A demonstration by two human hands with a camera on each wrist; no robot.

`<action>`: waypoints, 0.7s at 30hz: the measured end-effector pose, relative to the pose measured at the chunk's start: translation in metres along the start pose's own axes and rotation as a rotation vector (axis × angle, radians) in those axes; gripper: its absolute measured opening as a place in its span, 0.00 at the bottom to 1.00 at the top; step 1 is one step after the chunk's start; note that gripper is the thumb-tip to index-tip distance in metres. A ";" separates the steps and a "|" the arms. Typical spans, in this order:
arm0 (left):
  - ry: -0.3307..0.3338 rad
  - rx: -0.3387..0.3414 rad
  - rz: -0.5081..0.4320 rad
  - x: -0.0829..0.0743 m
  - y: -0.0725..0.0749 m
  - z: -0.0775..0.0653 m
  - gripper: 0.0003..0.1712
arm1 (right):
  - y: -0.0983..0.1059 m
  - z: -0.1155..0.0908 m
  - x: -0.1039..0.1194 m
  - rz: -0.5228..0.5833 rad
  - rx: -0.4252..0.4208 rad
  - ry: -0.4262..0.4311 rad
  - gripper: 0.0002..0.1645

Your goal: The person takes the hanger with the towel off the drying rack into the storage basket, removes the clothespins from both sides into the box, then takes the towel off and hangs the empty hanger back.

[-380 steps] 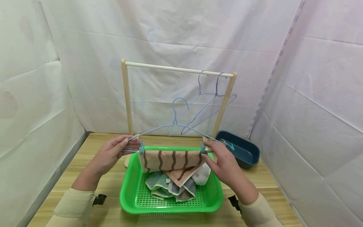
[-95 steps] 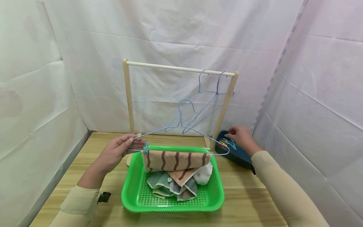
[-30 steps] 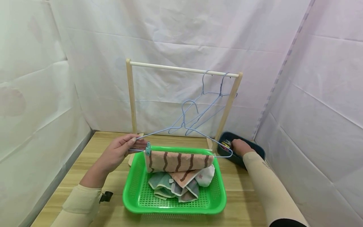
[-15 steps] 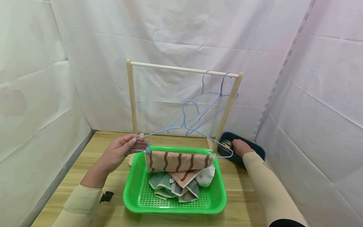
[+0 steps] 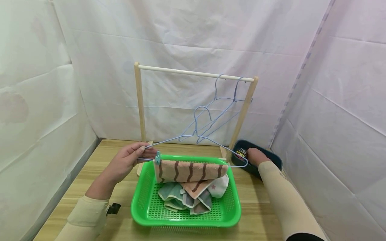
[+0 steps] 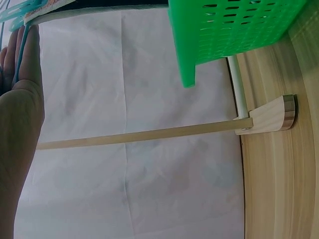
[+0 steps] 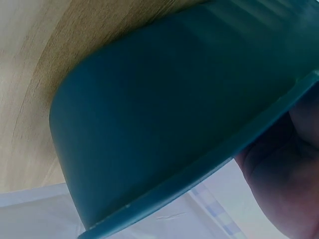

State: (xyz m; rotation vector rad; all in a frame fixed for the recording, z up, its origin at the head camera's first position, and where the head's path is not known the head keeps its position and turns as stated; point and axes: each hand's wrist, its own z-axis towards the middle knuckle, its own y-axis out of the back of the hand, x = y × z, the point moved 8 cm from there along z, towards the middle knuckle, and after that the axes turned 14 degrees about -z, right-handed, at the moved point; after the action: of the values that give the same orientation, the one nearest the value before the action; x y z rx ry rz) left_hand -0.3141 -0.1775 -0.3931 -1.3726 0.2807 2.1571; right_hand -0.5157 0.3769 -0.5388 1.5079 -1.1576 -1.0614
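My left hand [image 5: 123, 160] pinches the left end of a light blue wire hanger [image 5: 172, 139]. Over the hanger's lower bar hangs a peach towel with brown wavy stripes [image 5: 184, 171]. A teal clothespin [image 5: 158, 158] clips the towel's left end to the bar; the right end shows no clip. My right hand [image 5: 256, 156] reaches down inside a dark blue bin [image 5: 275, 157], its fingers hidden by the bin wall and the hand itself. Some colored clothespins [image 5: 241, 153] show beside that hand. The right wrist view shows the bin's outer wall [image 7: 149, 114] and part of the hand.
Below the towel stands a green basket [image 5: 137, 204] with a green-and-grey cloth [image 5: 172, 194] and a white cloth with a pink star [image 5: 219, 187]. Behind it is a wooden rack [image 5: 138, 100] whose white rail [image 5: 181, 71] carries two empty hangers [image 5: 234, 88]. White sheets enclose the table.
Since the earliest frame, the right hand has left the towel's right end, where a teal clothespin no longer shows, and gone into the bin. Over the last second little moves.
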 end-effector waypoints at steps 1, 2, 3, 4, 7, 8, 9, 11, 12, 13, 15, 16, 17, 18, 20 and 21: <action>0.001 -0.001 0.001 0.000 0.000 0.000 0.22 | 0.000 -0.001 0.000 0.002 0.001 -0.002 0.07; 0.001 -0.002 0.000 0.000 0.000 0.000 0.22 | 0.001 -0.001 0.000 0.003 0.001 -0.006 0.07; 0.001 -0.003 0.000 0.000 0.000 0.000 0.22 | 0.002 -0.002 0.001 0.002 0.002 -0.008 0.07; 0.001 -0.004 0.002 0.000 0.000 0.000 0.22 | 0.002 -0.003 0.001 0.002 0.003 -0.010 0.07; 0.000 -0.007 0.007 0.000 0.000 0.000 0.22 | 0.005 -0.007 0.002 0.012 0.009 -0.018 0.08; 0.000 -0.008 0.010 0.000 0.000 0.000 0.22 | 0.006 -0.008 0.003 0.016 0.011 -0.020 0.08; 0.001 -0.008 0.014 0.000 0.000 0.000 0.22 | 0.008 -0.009 0.004 0.025 0.010 -0.022 0.08; 0.003 -0.010 0.018 -0.001 0.000 0.000 0.22 | 0.013 -0.012 0.007 0.041 -0.001 -0.014 0.08; 0.004 -0.012 0.019 -0.001 0.000 0.000 0.21 | 0.016 -0.014 0.008 0.050 -0.012 -0.005 0.08; 0.006 -0.013 0.021 -0.001 0.000 0.000 0.21 | 0.019 -0.015 0.010 0.057 -0.028 0.000 0.09; 0.008 -0.015 0.021 -0.001 0.000 0.000 0.21 | 0.027 -0.019 0.012 0.084 -0.061 0.017 0.11; 0.008 -0.015 0.020 -0.001 0.000 0.000 0.21 | 0.031 -0.022 0.013 0.096 -0.076 0.029 0.13; 0.007 -0.014 0.019 -0.001 0.000 0.000 0.21 | 0.035 -0.024 0.013 0.116 -0.085 0.035 0.15; 0.007 -0.014 0.019 -0.001 0.001 0.000 0.21 | 0.039 -0.027 0.014 0.132 -0.094 0.038 0.17; 0.004 -0.013 0.017 -0.001 0.001 0.000 0.21 | 0.045 -0.033 0.013 0.172 -0.100 0.035 0.20; 0.003 -0.012 0.016 -0.001 0.001 0.000 0.21 | 0.049 -0.035 0.012 0.187 -0.103 0.038 0.22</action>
State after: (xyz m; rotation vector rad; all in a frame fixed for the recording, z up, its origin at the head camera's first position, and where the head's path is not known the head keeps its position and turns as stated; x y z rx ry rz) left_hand -0.3139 -0.1783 -0.3926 -1.3850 0.2815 2.1726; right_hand -0.4878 0.3644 -0.4849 1.3072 -1.1745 -0.9478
